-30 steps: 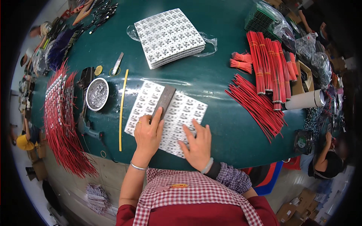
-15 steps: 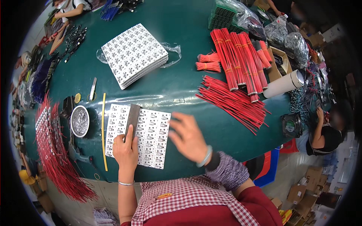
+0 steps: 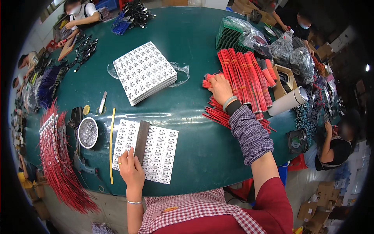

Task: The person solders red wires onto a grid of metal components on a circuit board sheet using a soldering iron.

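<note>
A white circuit board panel (image 3: 161, 150) with rows of small grey parts lies slightly turned on the table before me. Across it rests a dark flat bar (image 3: 142, 136). My left hand (image 3: 131, 171) lies on the panel by the bar's lower end, fingers stretched out and a little apart. Farther right, my right hand (image 3: 221, 89) has curled fingers around a short bundle of red wires (image 3: 206, 82); its fingertips are partly hidden. Loose red wires (image 3: 218, 117) lie just below that hand, and long tied red wire bundles (image 3: 247, 78) lie beside it.
A stack of white panels (image 3: 144, 72) stands farther back. On the left are a bowl (image 3: 88, 133), a yellow strip (image 3: 112, 146), a knife (image 3: 103, 102), a soldering iron-like tool (image 3: 86, 168) and wired boards (image 3: 58, 156). A white cylinder (image 3: 287, 102) lies right. Other people work around the table.
My right hand has moved from beside the panel up and right to the red wire bundles. My left hand has slid down along the bar. The view has shifted somewhat.
</note>
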Demonstrator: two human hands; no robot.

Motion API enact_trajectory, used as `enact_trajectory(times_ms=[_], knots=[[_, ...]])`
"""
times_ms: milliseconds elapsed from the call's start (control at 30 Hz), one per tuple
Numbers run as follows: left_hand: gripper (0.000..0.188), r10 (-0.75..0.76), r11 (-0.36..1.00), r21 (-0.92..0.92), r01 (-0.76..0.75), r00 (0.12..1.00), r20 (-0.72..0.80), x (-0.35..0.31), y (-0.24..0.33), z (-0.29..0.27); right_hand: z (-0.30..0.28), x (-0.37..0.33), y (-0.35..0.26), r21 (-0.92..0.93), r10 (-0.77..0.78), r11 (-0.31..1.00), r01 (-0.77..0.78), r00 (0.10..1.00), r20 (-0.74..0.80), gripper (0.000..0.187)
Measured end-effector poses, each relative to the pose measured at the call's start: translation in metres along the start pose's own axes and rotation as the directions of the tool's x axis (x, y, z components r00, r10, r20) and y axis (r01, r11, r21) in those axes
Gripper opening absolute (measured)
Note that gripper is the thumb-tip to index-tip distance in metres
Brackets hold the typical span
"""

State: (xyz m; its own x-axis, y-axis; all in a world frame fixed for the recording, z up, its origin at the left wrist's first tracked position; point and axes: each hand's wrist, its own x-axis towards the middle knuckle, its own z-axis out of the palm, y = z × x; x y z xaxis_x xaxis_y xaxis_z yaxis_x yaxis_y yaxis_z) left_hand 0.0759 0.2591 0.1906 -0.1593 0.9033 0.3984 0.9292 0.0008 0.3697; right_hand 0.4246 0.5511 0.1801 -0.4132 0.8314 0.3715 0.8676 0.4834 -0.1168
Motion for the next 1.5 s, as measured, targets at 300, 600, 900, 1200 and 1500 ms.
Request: enact_trajectory(times_ms=[300, 600, 900, 1200, 1500], knots=[[0.028, -0.006, 0.974, -0.226, -0.023, 0.992, -0.126, 0.031, 0.033, -0.012, -0.086, -0.015, -0.09, 0.913, -0.032, -0.252, -0.322, 0.945, 0.325, 0.032], [0.022, 0.218, 0.82, -0.504, -0.272, 0.962, -0.164, 0.088, 0.112, 0.001, -0.083, -0.074, -0.156, 0.597, -0.172, -0.669, -0.443, 0.874, 0.455, 0.047], [0.017, 0.288, 0.853, -0.392, -0.343, 0.938, -0.195, 0.077, 0.116, 0.005, -0.088, -0.091, -0.177, 0.752, -0.084, -0.451, -0.481, 0.861, 0.501, 0.044], [0.013, 0.371, 0.851, -0.361, -0.381, 0.923, -0.1, 0.073, 0.105, -0.004, -0.08, -0.102, -0.196, 0.709, -0.137, -0.439, -0.552, 0.821, 0.555, 0.043], [0.019, 0.259, 0.887, -0.329, -0.323, 0.939, -0.225, 0.089, 0.076, 0.002, -0.083, -0.106, -0.198, 0.535, -0.332, -0.507, -0.676, 0.726, 0.602, 0.027]])
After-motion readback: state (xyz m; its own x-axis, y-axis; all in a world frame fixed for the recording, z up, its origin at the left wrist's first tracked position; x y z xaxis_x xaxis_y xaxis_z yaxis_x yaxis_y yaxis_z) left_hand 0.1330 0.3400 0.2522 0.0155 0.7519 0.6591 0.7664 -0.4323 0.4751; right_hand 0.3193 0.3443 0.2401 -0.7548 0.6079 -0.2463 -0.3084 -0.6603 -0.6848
